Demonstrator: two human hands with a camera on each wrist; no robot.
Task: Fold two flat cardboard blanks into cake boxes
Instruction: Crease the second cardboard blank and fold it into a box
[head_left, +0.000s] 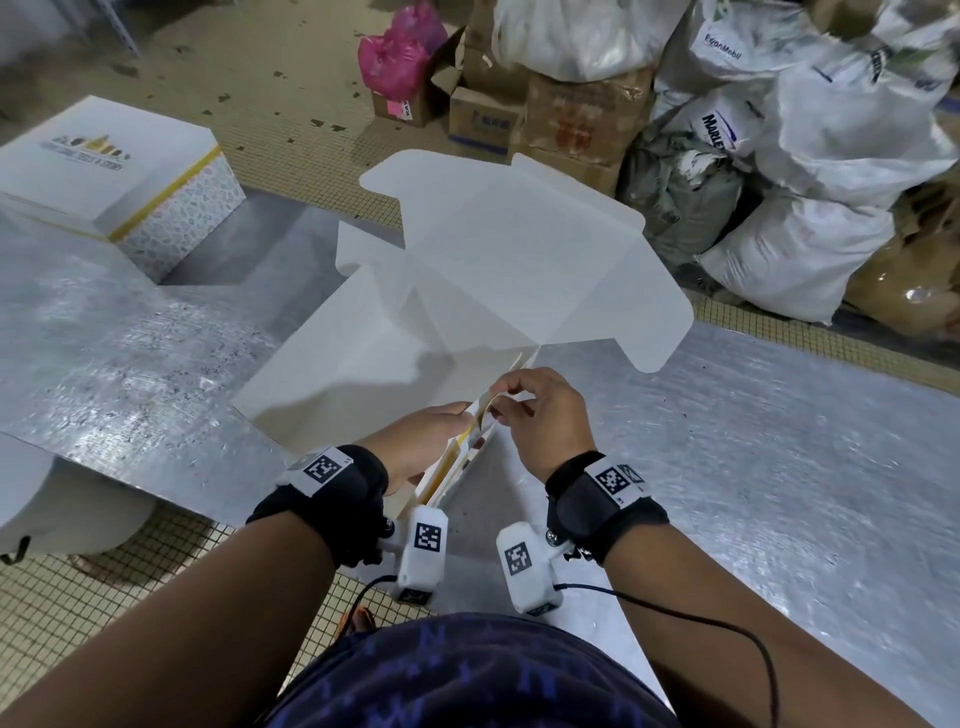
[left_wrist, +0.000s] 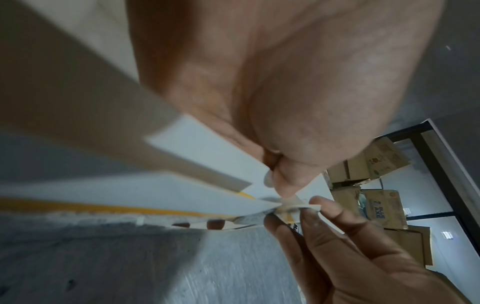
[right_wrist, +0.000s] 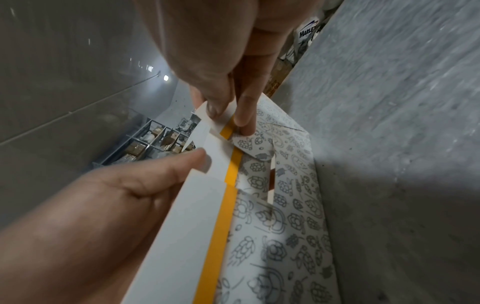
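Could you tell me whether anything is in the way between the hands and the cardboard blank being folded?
Nothing visible: the left hand and right hand already pinch the near corner of the cardboard blank.

Right hand (right_wrist: 221, 67): enters from the top, thumb and a finger pinching a small white flap (right_wrist: 207, 121) at the blank's corner.
Left hand (right_wrist: 109, 195): comes from the lower left, thumb on the white panel, holding the blank's edge.
Blank (right_wrist: 275, 236): white panel, yellow stripe (right_wrist: 221, 236), then a side printed with grey line drawings; partly folded up.
Table (right_wrist: 389, 144): grey metal, to the right of the blank.
Shelves (right_wrist: 153, 139): far behind, holding boxes, blurred.
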